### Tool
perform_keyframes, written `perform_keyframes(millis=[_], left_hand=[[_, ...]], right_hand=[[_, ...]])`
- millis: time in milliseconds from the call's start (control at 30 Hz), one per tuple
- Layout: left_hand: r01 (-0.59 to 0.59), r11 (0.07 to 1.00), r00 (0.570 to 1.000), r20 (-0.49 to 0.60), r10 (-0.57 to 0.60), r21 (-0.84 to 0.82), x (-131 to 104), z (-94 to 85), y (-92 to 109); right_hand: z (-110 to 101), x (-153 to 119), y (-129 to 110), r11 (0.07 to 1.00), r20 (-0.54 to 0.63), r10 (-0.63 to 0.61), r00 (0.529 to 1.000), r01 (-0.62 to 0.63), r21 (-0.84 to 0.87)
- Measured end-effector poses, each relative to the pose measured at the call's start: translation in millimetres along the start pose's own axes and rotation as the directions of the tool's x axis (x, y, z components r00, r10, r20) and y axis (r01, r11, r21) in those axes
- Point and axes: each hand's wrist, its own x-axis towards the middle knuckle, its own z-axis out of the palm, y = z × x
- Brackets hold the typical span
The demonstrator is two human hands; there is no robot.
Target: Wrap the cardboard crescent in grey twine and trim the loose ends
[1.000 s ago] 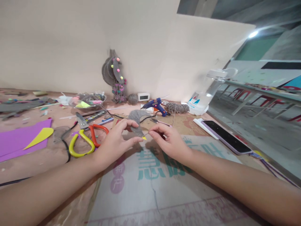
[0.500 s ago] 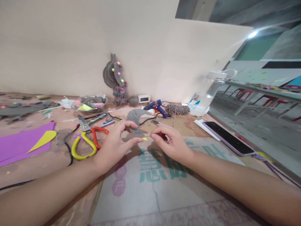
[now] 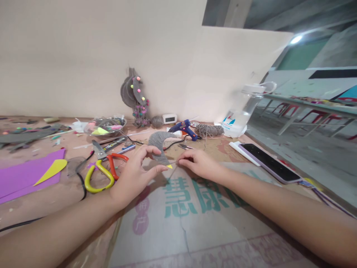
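Observation:
My left hand (image 3: 135, 173) is closed on a curved crescent (image 3: 156, 142) wound in grey yarn, its thumb and fingers pinching near the lower end. A small bare yellow tip (image 3: 169, 166) pokes out there. Close by on the right, my right hand (image 3: 199, 163) pinches a thin grey yarn strand (image 3: 174, 162) that runs to the crescent by the yellow tip. Both hands are held above a printed cardboard sheet (image 3: 156, 242). Beyond them lies a loose skein of grey yarn (image 3: 209, 130).
Scissors (image 3: 102, 167) with yellow and orange handles lie left of my hands, near purple sheets (image 3: 28, 173) and a yellow cutout (image 3: 52, 171). A blue glue gun (image 3: 185, 129) lies behind the crescent. Rightward are a phone (image 3: 269, 162) and a water bottle (image 3: 241, 111).
My right hand has turned slightly, and its fingers are closed more tightly on the strand. My left hand keeps its hold on the crescent. The view has shifted a little.

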Motion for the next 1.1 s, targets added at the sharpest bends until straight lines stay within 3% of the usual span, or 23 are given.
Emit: perform_keyframes(millis=[67, 133, 267, 333, 467, 533, 633, 733, 833, 900, 933, 967, 1000, 1067, 1100], left_hand=[[0.007, 1.000, 1.000, 0.021, -0.008, 0.015, 0.7, -0.2, -0.3], [0.008, 1.000, 0.999, 0.040, -0.009, 0.028, 1.0, -0.6, 0.0], [0.010, 0.999, 0.999, 0.049, -0.012, 0.052, 1.1, -1.1, 1.5], [0.021, 0.998, 0.998, 0.052, -0.024, 0.054, 0.9, -0.7, 1.4], [0.014, 0.999, 0.998, 0.067, -0.017, 0.051, 0.0, 0.1, -0.9], [-0.005, 0.998, 0.997, 0.072, 0.001, 0.059, -0.4, -0.1, -2.0], [-0.019, 0.997, 0.997, 0.072, 0.014, 0.069, -0.2, -0.7, -2.4], [-0.023, 0.997, 0.997, 0.073, 0.018, 0.073, 0.4, -0.9, -2.2], [-0.032, 0.996, 0.997, 0.069, 0.027, 0.081, 0.7, -0.8, -3.2], [-0.035, 0.996, 0.997, 0.067, 0.029, 0.087, 0.6, -0.7, -4.1], [-0.035, 0.995, 0.997, 0.068, 0.029, 0.089, 0.5, -0.6, -4.5], [-0.035, 0.995, 0.997, 0.073, 0.028, 0.091, 0.4, -0.5, -4.7], [-0.035, 0.995, 0.997, 0.074, 0.028, 0.094, 0.2, -0.5, -4.7], [-0.043, 0.995, 0.997, 0.073, 0.036, 0.095, 0.0, -0.3, -4.3], [-0.049, 0.994, 0.997, 0.070, 0.043, 0.094, -0.2, -0.3, -4.0]], right_hand=[[-5.3, 2.8, 3.2, 1.000, -0.016, 0.007, 1.000, -0.007, -0.007], [-13.0, 5.6, 5.7, 0.999, -0.159, 0.041, 0.986, -0.036, 0.032], [-26.7, 9.3, 7.2, 0.966, -0.461, 0.157, 0.874, -0.039, 0.256], [-27.6, 7.3, 2.2, 0.936, -0.461, 0.189, 0.867, -0.016, 0.353], [-18.1, -2.7, -21.7, 0.938, -0.280, 0.083, 0.956, 0.020, 0.346], [-15.8, -5.1, -31.3, 0.944, -0.321, 0.046, 0.946, 0.064, 0.325], [-25.9, 0.3, -26.8, 0.907, -0.450, 0.101, 0.887, 0.103, 0.407], [-51.2, 12.5, 1.1, 0.808, -0.503, 0.257, 0.825, 0.102, 0.580], [-77.2, 21.2, 30.9, 0.746, -0.576, 0.416, 0.704, 0.098, 0.659], [-85.7, 21.5, 36.8, 0.773, -0.666, 0.415, 0.620, 0.146, 0.618], [-85.7, 19.8, 33.5, 0.792, -0.679, 0.388, 0.623, 0.152, 0.592], [-82.8, 17.1, 26.3, 0.805, -0.660, 0.355, 0.662, 0.142, 0.576], [-77.0, 13.5, 16.0, 0.830, -0.590, 0.301, 0.749, 0.099, 0.549], [-59.2, 5.3, -8.6, 0.833, -0.304, 0.212, 0.929, -0.009, 0.553], [-48.5, 1.2, -20.2, 0.818, -0.147, 0.187, 0.971, -0.071, 0.571]])
